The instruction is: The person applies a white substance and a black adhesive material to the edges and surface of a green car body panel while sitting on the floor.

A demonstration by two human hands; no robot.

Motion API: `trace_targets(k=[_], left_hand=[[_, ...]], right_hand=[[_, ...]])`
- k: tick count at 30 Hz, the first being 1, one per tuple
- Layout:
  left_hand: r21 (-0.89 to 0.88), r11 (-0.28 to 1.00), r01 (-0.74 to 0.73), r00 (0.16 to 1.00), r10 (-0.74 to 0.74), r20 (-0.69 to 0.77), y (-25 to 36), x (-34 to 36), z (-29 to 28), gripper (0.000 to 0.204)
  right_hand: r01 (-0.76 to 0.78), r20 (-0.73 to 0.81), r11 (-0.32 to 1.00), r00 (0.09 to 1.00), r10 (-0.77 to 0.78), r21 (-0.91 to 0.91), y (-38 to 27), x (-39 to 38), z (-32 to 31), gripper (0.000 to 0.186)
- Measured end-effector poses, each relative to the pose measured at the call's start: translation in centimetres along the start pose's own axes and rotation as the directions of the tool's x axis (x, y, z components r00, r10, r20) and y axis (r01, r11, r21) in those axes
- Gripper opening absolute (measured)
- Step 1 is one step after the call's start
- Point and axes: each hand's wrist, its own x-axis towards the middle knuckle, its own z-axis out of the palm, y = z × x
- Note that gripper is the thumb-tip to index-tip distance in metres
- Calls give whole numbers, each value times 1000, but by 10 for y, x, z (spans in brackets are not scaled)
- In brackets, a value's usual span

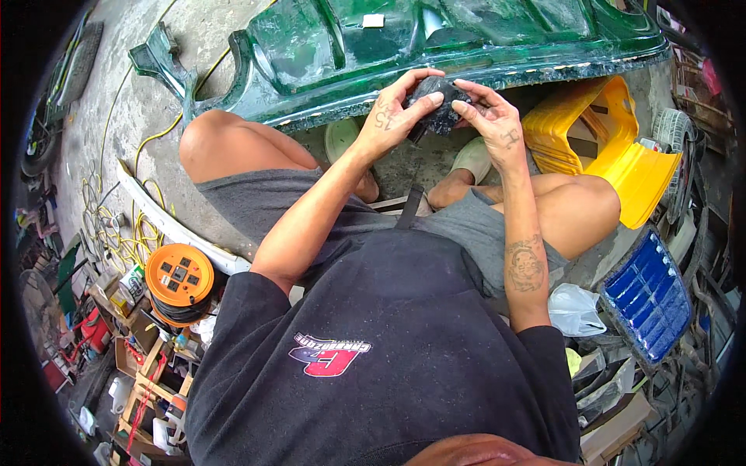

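A black, lumpy, shiny bundle [440, 116] is between my two hands; its exact kind I cannot make out. My left hand [392, 116] is closed on its left side, with the thumb laid across its front. My right hand [496, 128] pinches the right side between thumb and fingers. Just beyond the bundle lies a glossy green vehicle body panel [299, 58], its near edge rough and chipped. On that panel sits a small white square piece [373, 21].
A yellow plastic crate-like piece [633, 175] stands to the right, a blue slatted panel [649, 295] nearer. On the left are an orange cable reel [180, 276], tangled yellow cord [140, 241] and a white curved strip [167, 213]. A white plastic bag [576, 309] lies beside my right arm.
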Motion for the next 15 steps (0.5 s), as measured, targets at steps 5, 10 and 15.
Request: trace_targets(k=[5, 10, 15], left_hand=[[-95, 995, 26, 1000, -26, 0, -5, 0, 3, 38], [-144, 989, 45, 996, -55, -65, -4, -4, 8, 34], [-191, 981, 24, 997, -39, -73, -5, -8, 13, 34]], right_hand=[[-16, -7, 999, 1000, 16, -40, -3, -2, 4, 38], [27, -9, 995, 1000, -28, -93, 0, -1, 4, 35], [37, 31, 998, 999, -35, -45, 1, 1, 1, 33]])
